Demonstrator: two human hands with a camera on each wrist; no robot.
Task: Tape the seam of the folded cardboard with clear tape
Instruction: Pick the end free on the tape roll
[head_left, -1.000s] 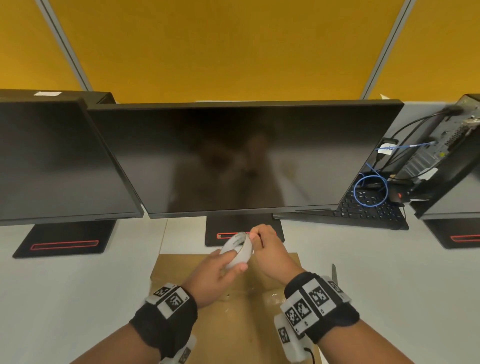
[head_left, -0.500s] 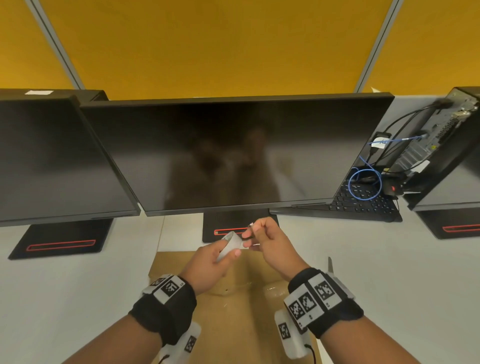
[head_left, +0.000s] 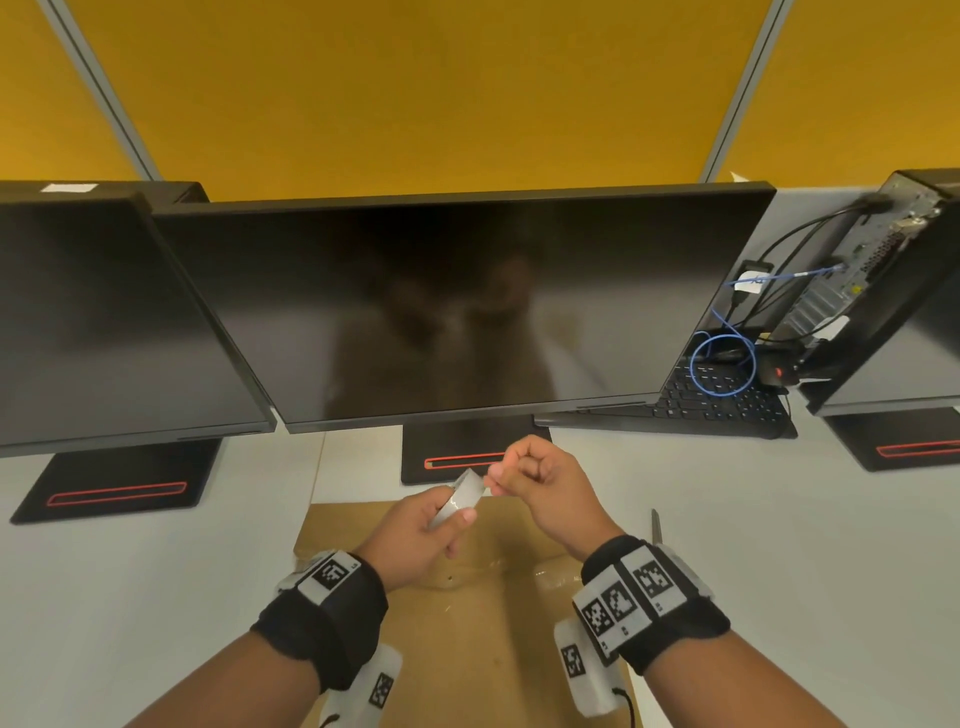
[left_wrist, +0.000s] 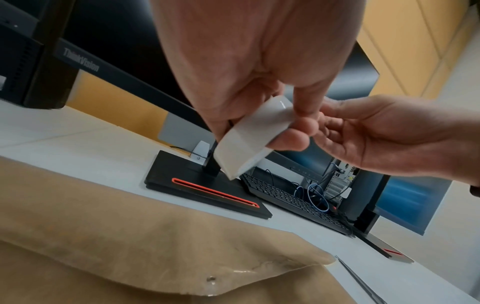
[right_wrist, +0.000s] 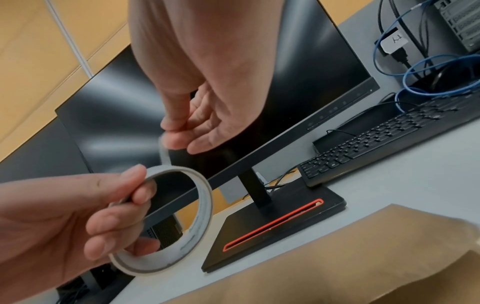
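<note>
A flat piece of folded brown cardboard (head_left: 483, 639) lies on the white desk below my hands, with a clear taped patch along its seam (left_wrist: 249, 273). My left hand (head_left: 415, 530) grips a thin roll of clear tape (head_left: 462, 496) above it, fingers through the ring (right_wrist: 182, 222). My right hand (head_left: 540, 478) is just right of the roll and pinches the loose tape end (right_wrist: 165, 152) between thumb and forefinger, a short strip lifted off the roll. The roll (left_wrist: 249, 142) hangs in front of the monitor base.
Three dark monitors (head_left: 467, 306) stand across the back, their black bases (head_left: 457, 457) on the desk. A black keyboard (head_left: 711, 400), blue cable (head_left: 722, 364) and small computer (head_left: 883, 275) sit at the right. A thin metal tool (head_left: 657, 525) lies right of the cardboard.
The roll has turned from face-on to edge-on in my left hand. My right hand has drawn slightly to the right, lifting a short strip of tape off it.
</note>
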